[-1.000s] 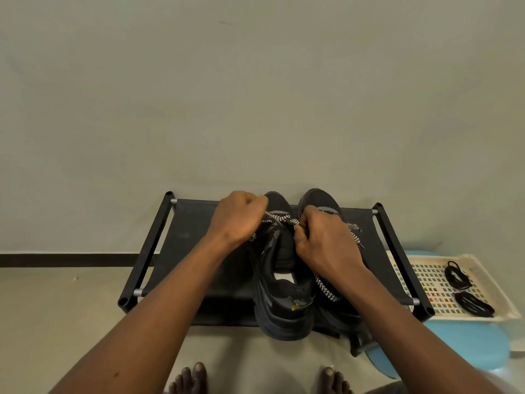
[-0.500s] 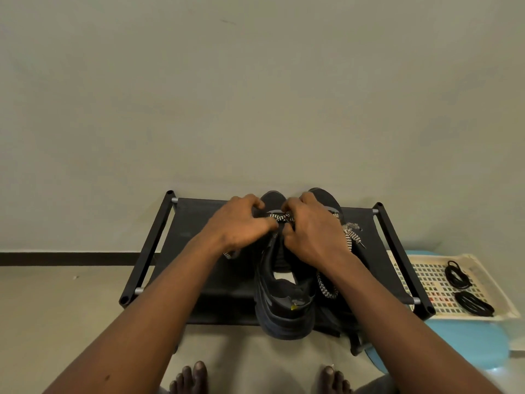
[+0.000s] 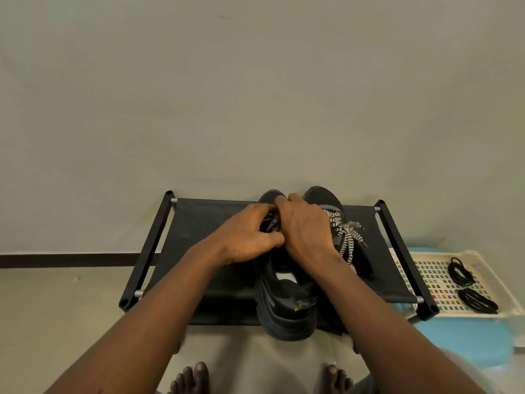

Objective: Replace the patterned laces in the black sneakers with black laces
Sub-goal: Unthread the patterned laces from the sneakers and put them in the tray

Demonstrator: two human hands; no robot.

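Observation:
Two black sneakers stand side by side on a black rack (image 3: 199,223), toes toward the wall. The left sneaker (image 3: 287,308) is nearer me; the right sneaker (image 3: 326,197) is partly behind my arm. My left hand (image 3: 244,237) and my right hand (image 3: 306,226) meet over the left sneaker's lacing, fingers curled down onto the patterned lace, which is mostly hidden there. The right sneaker's black-and-white patterned lace (image 3: 348,237) lies loose over its side. Two coiled black laces (image 3: 461,270) lie in a tray at the right.
The cream perforated tray (image 3: 426,277) rests on a blue stool (image 3: 466,345) beside the rack's right end. A plain wall stands just behind the rack. My bare toes (image 3: 193,379) show on the floor below the rack's front edge.
Both hands have come together and moved forward toward the toe of the left sneaker. The stretch of patterned lace pulled between them earlier is now hidden under the fingers.

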